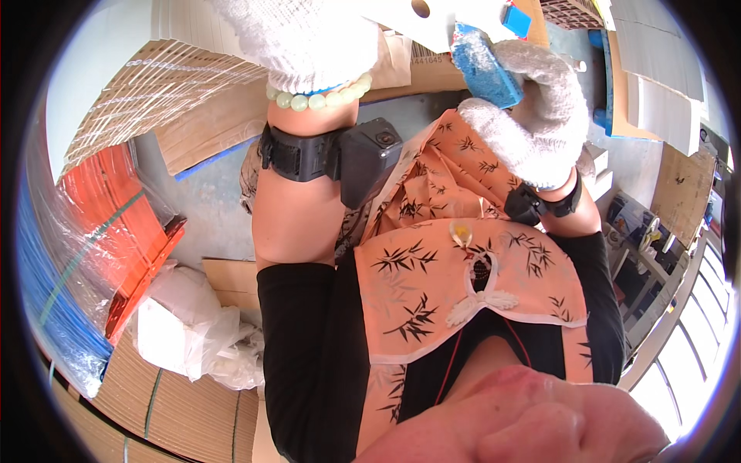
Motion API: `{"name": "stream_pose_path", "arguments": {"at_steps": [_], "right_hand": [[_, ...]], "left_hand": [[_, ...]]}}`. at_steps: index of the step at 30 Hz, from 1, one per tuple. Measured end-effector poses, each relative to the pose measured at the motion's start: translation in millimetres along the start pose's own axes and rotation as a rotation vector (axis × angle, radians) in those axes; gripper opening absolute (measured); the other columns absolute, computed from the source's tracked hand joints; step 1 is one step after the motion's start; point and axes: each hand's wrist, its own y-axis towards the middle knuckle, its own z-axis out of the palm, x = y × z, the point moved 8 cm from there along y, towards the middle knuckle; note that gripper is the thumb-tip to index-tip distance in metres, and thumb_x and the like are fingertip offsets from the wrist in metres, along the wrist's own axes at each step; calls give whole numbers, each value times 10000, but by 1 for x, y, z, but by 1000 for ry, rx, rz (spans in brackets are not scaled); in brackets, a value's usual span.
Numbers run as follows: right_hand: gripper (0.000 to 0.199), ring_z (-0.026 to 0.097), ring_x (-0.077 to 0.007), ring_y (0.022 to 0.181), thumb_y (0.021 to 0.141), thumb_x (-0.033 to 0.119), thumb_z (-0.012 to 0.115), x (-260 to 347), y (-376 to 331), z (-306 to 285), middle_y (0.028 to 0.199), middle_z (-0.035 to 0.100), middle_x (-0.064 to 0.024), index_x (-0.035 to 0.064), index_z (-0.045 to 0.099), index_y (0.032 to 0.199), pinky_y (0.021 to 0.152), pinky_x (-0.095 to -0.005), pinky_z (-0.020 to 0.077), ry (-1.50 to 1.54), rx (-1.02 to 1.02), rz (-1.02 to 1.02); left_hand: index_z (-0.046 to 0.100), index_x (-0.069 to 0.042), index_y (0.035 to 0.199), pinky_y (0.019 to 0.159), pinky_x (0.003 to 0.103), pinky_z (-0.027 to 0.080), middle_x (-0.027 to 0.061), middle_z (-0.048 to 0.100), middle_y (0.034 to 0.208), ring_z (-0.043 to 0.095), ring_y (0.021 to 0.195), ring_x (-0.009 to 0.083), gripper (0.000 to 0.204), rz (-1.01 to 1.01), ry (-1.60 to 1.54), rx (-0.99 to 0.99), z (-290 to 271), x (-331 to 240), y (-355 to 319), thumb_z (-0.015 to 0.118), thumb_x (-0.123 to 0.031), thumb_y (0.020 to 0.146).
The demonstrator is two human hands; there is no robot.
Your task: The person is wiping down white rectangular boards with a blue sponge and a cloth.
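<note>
My left hand (305, 42), in a white knit glove, reaches over the left part of a white sheet or board (397, 17) at the top of the view. Its fingers are cut off by the upper edge, so their pose does not show. My right hand (544, 108), also gloved in white, curls round a blue sponge-like block (486, 65) dusted with white. The block is gripped between thumb and fingers at the board's near edge. A small blue piece (515, 21) lies on the board just beyond it. A dark round hole shows in the board.
Stacked cardboard (158, 85) rises at the left, beside orange panels (116, 216) under clear wrap. Crumpled plastic (201, 324) lies lower left, near strapped cardboard (181, 405). Pale sheets (660, 73) are stacked at the right, with a grey rack (644, 258) below them.
</note>
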Motion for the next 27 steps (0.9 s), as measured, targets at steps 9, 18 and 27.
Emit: {"name": "stream_pose_path", "arguments": {"at_steps": [9,18,27], "right_hand": [[546,663,-242,1047,745,103,904,-1,-8,-5,1168,659,-126,10,637,1212,901,-359,529,67,-27,20],[569,701,-249,913,686,257,970,5,-2,-1,1032,695,-107,33,706,1138,790,-335,553,40,-92,15],[569,717,-283,925,685,256,964,6,6,3,1052,727,-122,28,704,1137,818,-346,561,11,-27,-37]], "left_hand": [[433,29,1453,1129,486,435,208,575,1314,567,1221,341,690,-17,10,2,-2,-1,-4,601,-426,963],[442,21,1454,1124,480,442,201,581,1324,572,1229,335,666,-31,12,-2,-4,2,-6,585,-423,979],[451,13,1454,1120,474,449,195,587,1334,576,1237,329,642,-34,5,-2,-5,4,-2,569,-420,996]]}}
